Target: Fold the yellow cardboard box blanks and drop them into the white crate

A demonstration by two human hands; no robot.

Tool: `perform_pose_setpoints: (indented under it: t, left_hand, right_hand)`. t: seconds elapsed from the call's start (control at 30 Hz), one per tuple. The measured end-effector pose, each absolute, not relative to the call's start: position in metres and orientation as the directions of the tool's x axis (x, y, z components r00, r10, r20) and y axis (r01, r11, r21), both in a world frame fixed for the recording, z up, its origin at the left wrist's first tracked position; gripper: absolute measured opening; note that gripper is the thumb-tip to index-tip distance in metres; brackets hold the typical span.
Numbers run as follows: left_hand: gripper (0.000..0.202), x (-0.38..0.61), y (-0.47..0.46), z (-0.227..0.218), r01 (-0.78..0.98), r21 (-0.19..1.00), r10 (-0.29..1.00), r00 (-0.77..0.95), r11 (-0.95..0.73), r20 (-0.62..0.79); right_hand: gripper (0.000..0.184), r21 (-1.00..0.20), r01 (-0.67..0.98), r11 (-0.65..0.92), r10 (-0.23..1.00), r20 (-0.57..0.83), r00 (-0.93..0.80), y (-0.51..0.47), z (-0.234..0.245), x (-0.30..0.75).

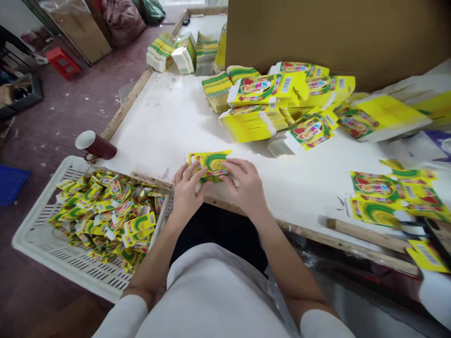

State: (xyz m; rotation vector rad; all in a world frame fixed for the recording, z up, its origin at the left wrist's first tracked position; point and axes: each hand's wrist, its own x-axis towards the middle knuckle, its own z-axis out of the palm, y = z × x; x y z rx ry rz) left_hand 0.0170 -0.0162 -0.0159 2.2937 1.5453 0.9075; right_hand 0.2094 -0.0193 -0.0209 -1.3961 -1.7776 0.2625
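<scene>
A small yellow-and-green printed carton (210, 162) lies flat on the white table (165, 117) near its front edge. My left hand (185, 190) holds its near left side, fingers curled on it. My right hand (244, 184) presses on its right half with fingers bent over the top. Both hands are closed on the same carton.
A white slotted basket (42, 241) at my left holds several folded cartons. A dark red mug (95, 146) lies by the table's left edge. Stacks of flat cartons (260, 105) fill the middle and back. More flat cartons (387, 197) lie at right. A brown cardboard wall (334, 33) stands behind.
</scene>
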Motion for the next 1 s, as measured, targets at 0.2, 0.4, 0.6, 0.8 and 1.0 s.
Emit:
perform_pose_setpoints:
  t: [0.2,0.4,0.6,0.8,1.0]
  left_hand:
    - [0.032,0.011,-0.014,-0.023,0.754,0.5,0.89,0.251,-0.427,0.381]
    - [0.05,0.0,-0.016,-0.027,0.634,0.615,0.872,0.221,-0.469,0.438]
    - [0.053,0.0,-0.03,-0.029,0.638,0.623,0.773,-0.068,-0.452,0.63]
    - [0.043,0.001,-0.029,-0.021,0.624,0.635,0.792,-0.042,-0.455,0.608]
    - [0.056,0.006,-0.04,-0.016,0.373,0.839,0.846,-0.207,-0.396,0.491]
  right_hand:
    - [0.032,-0.554,0.782,0.286,0.924,0.375,-0.072,-0.013,-0.018,0.215]
    - [0.037,-0.596,0.75,0.287,0.923,0.383,-0.049,-0.009,-0.013,0.208]
    - [0.034,-0.661,0.689,0.298,0.934,0.349,-0.069,-0.006,-0.005,0.208]
    - [0.039,-0.654,0.665,0.359,0.93,0.309,-0.199,-0.004,-0.01,0.214]
    - [0.036,-0.731,0.549,0.404,0.908,0.391,-0.148,-0.021,0.018,0.213]
